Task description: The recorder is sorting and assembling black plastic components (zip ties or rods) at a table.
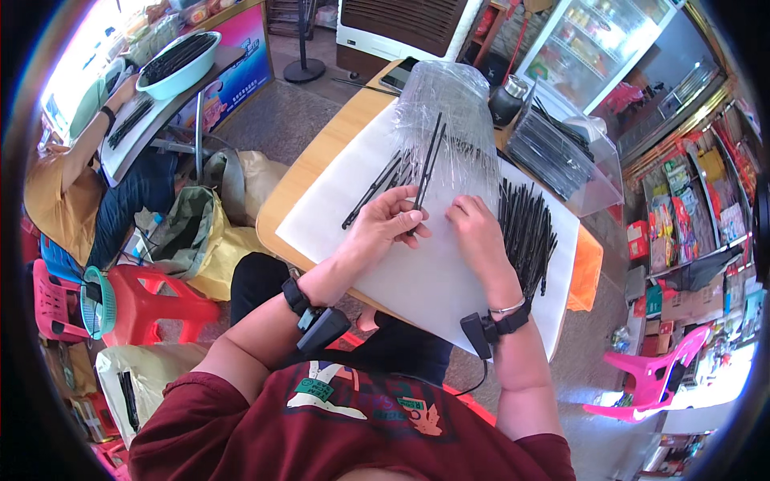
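Two long, thin black plastic strips (pixel 431 160) are pinched between the thumb and fingers of my left hand (pixel 391 220), their upper ends leaning right over a stack of clear plastic bags (pixel 447 92). My right hand (pixel 479 240) is beside it, fingers curled together at the near edge of the bags; what they pinch, if anything, is hidden. Several loose black strips (pixel 373 190) lie left of the bags on the white sheet (pixel 321 216). A thick pile of the same strips (pixel 525 232) lies just right of my right hand.
A black bottle (pixel 508 100) and a clear bin of packed strips (pixel 553 152) stand at the table's right side. A phone (pixel 399 74) lies at the far edge. An orange crate (pixel 586 268) is at the right. On the left, another person's arm (pixel 84 148) reaches toward a pale basin (pixel 184 68) of strips.
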Available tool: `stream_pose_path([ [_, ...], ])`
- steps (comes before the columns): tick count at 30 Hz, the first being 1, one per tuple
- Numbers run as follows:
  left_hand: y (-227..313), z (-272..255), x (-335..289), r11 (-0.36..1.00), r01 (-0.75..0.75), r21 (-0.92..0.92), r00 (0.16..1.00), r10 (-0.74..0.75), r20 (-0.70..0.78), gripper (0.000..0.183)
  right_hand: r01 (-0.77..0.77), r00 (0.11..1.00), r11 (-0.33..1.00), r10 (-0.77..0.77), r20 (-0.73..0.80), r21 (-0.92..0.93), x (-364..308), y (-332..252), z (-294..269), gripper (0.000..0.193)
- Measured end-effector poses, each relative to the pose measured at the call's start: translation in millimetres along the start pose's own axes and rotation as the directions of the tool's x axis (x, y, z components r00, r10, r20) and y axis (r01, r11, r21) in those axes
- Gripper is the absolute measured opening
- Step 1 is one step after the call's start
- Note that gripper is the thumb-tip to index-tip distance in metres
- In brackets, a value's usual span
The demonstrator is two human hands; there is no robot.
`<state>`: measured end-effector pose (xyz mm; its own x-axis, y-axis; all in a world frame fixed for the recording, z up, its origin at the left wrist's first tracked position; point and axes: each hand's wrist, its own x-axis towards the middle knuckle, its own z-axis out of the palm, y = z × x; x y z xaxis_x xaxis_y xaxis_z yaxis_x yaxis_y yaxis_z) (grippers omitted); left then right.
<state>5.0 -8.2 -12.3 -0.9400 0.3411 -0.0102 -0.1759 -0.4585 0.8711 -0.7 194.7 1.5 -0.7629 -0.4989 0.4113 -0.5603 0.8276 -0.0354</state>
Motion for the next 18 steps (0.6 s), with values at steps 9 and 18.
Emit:
stream_pose_path([
  [9, -5, -3, 1, 0.992, -0.004, -0.125, 1.000, 0.002, -0.015, 0.013, 0.194, 0.970, 0.919, -0.128, -0.205, 0.344, 2, -29, -38, 0.011],
  [18, -4, 1, 1, 0.999, 0.011, -0.041, 1.000, -0.012, -0.004, 0.012, -0.073, 0.632, 0.451, 0.711, -0.309, 0.889, -5, -20, -55, 0.007],
])
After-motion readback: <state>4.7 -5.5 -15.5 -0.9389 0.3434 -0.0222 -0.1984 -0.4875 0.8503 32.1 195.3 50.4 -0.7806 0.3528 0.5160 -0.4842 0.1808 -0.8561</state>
